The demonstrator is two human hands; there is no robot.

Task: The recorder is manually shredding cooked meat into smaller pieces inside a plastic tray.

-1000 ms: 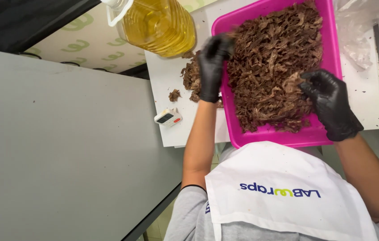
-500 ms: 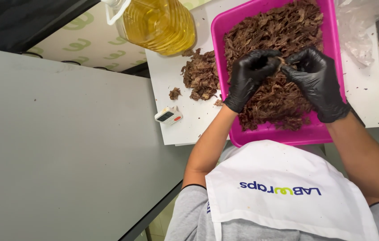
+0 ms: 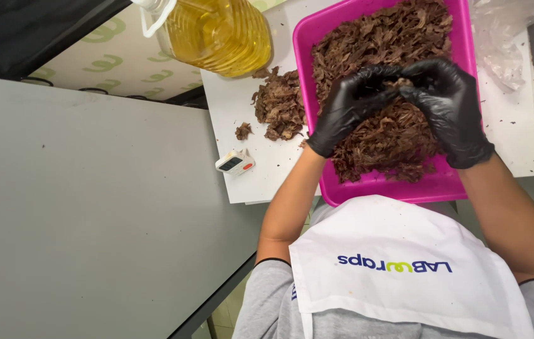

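A bright pink tray (image 3: 392, 191) holds a heap of shredded brown meat (image 3: 377, 44). Both my hands wear black gloves and meet above the middle of the heap. My left hand (image 3: 347, 107) and my right hand (image 3: 450, 108) each pinch the same small clump of meat (image 3: 400, 82) between their fingertips. Left of the tray, a smaller pile of shredded meat (image 3: 278, 103) lies on the white board (image 3: 249, 182). A single crumb of meat (image 3: 242, 130) lies further left.
A large bottle of yellow oil (image 3: 217, 31) stands at the board's far left corner. A small white timer (image 3: 235, 162) lies near the board's front edge. Crumpled clear plastic (image 3: 499, 44) lies right of the tray. A grey surface (image 3: 91, 207) fills the left. My white apron (image 3: 399, 270) is below.
My left hand came away from the tray's left edge by the small pile, and my right hand left the heap's right side. They met over the tray and gripped one clump.
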